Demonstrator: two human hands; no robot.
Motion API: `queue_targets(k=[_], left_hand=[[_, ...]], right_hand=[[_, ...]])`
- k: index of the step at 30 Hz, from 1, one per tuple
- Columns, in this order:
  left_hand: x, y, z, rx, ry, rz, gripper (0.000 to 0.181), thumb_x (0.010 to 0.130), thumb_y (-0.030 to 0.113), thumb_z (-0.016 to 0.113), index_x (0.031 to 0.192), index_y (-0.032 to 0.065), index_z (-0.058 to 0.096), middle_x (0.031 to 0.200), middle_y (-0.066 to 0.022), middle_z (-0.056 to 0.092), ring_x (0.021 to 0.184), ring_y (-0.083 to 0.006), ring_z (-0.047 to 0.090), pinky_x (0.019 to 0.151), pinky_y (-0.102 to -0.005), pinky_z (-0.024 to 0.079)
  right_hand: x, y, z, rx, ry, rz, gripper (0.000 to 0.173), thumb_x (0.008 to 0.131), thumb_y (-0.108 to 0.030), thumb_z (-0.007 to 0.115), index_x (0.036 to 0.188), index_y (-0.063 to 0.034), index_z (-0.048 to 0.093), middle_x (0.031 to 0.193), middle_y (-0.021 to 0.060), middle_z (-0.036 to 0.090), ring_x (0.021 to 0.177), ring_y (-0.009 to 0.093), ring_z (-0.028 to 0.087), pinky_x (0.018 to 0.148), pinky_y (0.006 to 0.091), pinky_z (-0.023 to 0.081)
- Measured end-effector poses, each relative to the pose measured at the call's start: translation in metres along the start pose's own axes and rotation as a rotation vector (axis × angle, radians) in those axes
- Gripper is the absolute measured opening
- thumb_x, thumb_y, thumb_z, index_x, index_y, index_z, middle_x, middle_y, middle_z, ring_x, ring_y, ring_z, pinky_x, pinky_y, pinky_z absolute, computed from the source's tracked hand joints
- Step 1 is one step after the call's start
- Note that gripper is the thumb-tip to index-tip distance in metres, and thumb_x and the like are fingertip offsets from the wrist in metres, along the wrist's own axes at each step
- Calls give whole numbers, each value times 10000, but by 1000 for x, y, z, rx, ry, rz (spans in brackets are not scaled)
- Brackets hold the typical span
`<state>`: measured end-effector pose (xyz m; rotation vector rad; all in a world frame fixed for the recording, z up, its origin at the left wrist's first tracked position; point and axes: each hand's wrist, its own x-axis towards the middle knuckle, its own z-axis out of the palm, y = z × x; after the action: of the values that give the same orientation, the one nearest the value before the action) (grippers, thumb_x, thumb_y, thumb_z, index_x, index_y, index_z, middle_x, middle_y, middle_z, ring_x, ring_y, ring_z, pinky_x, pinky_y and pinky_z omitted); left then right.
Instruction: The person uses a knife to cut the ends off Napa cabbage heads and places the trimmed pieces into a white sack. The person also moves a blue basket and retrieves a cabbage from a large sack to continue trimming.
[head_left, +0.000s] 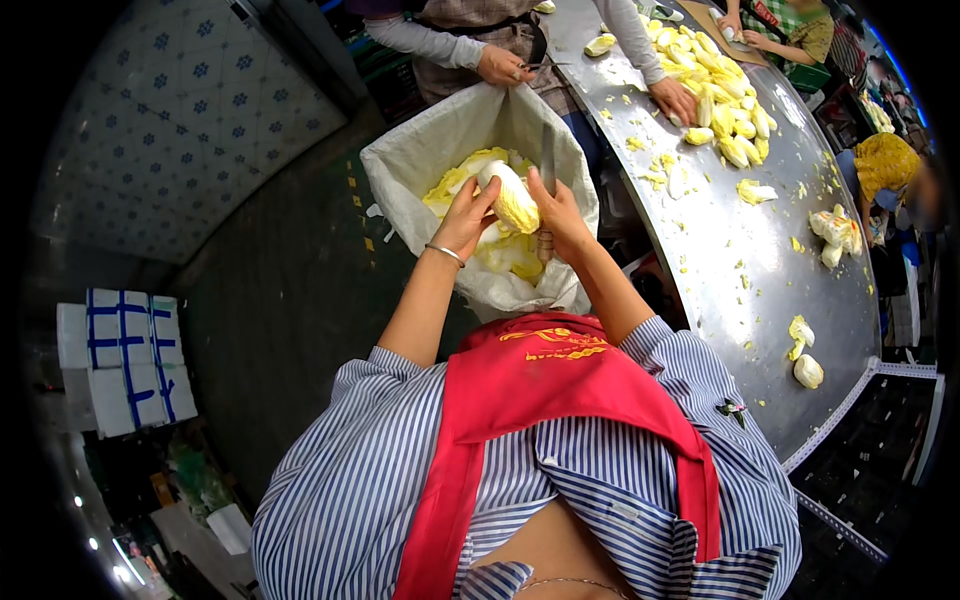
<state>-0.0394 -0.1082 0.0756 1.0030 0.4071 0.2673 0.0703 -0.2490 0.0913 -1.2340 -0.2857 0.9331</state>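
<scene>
A small trimmed napa cabbage (510, 196), white at one end and yellow at the other, rests in my left hand (466, 219). My right hand (562, 219) grips a knife (548, 154) with a wooden handle, its blade pointing away from me. The fingertips of that hand are close to the cabbage's right side; whether they touch it I cannot tell. Below both hands gapes a white woven sack (401, 169), held wide at the top. Loose yellow and white cabbage leaves (517, 255) lie inside it.
To the right runs a metal table (720, 270) with a heap of napa cabbages (720, 97) and leaf scraps. Across the sack, a co-worker's hand (504, 66) holds a blade; their other hand (673, 100) reaches the heap. White foam boxes (135, 360) stand at left.
</scene>
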Motion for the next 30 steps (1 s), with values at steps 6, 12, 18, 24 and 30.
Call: queue_targets(k=[6, 12, 18, 24, 30], left_hand=[[-8, 5, -10, -179, 71, 168, 572, 966, 130, 692, 1448, 119, 384, 1381, -70, 525, 1282, -211, 519, 1085, -403, 435], [-15, 12, -17, -130, -30, 218, 590, 960, 44, 669, 1454, 127, 358, 1401, -81, 500, 1312, -227, 492, 1105, -410, 422], [-18, 16, -4, -82, -29, 283, 610, 952, 47, 684, 1461, 149, 365, 1384, -98, 500, 1297, -219, 493, 1083, -381, 438], [-14, 16, 0, 257, 55, 420, 650, 949, 133, 717, 1485, 159, 350, 1383, -105, 484, 1299, -208, 474, 1073, -348, 427], [-14, -1, -7, 6, 69, 276, 600, 1017, 225, 631, 1516, 188, 300, 1416, -88, 454, 1305, -214, 468, 1060, -351, 441]], right_hand=[[-2, 1, -15, -13, -128, -41, 328, 928, -239, 753, 1149, -46, 607, 950, -6, 612, 677, 63, 511, 590, 225, 422], [3, 1, -22, -171, -191, -46, 378, 867, -167, 812, 1151, -70, 581, 922, 2, 609, 648, 74, 506, 561, 219, 416], [0, -3, -13, 44, -234, 109, 287, 871, -177, 815, 1007, -64, 589, 830, 7, 615, 609, 67, 498, 527, 198, 393], [5, 5, -10, 181, -101, 122, 209, 874, -136, 800, 931, -37, 626, 740, 19, 614, 536, 77, 501, 496, 206, 396], [-3, -16, 1, 302, -81, 178, 166, 884, -68, 729, 934, 2, 588, 745, 56, 607, 496, 115, 505, 449, 236, 393]])
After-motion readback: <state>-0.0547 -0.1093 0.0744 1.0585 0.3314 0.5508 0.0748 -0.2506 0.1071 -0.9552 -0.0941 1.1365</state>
